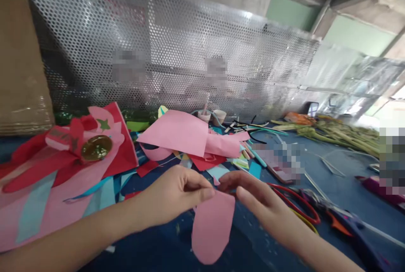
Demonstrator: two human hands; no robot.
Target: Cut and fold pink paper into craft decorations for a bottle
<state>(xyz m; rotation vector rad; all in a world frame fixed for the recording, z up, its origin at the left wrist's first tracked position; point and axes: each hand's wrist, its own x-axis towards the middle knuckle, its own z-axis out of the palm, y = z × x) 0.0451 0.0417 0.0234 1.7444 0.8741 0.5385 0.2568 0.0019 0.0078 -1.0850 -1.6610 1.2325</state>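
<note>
A pink paper piece (pixel 212 229) with a rounded lower end hangs over the dark blue table. My left hand (pixel 182 191) pinches its top edge between thumb and fingers. Close by the paper's upper right corner is my right hand (pixel 253 191), its thumb apart from its curled fingers; whether it touches the paper I cannot tell. Behind both hands lie a large pink paper sheet (pixel 177 130) and a rolled pink paper (pixel 226 143). Red paper scraps (pixel 207 162) and light blue paper scraps (pixel 255 170) are scattered just beyond my fingers.
At left, red and pink paper cut-outs surround a round container of amber stuff (pixel 96 148). Red-handled scissors (pixel 300 204) and a phone (pixel 278 164) lie at right. Cardboard (pixel 23 65) stands at far left. Dried green stalks (pixel 341 132) lie along the back before a perforated sheet (pixel 190 52).
</note>
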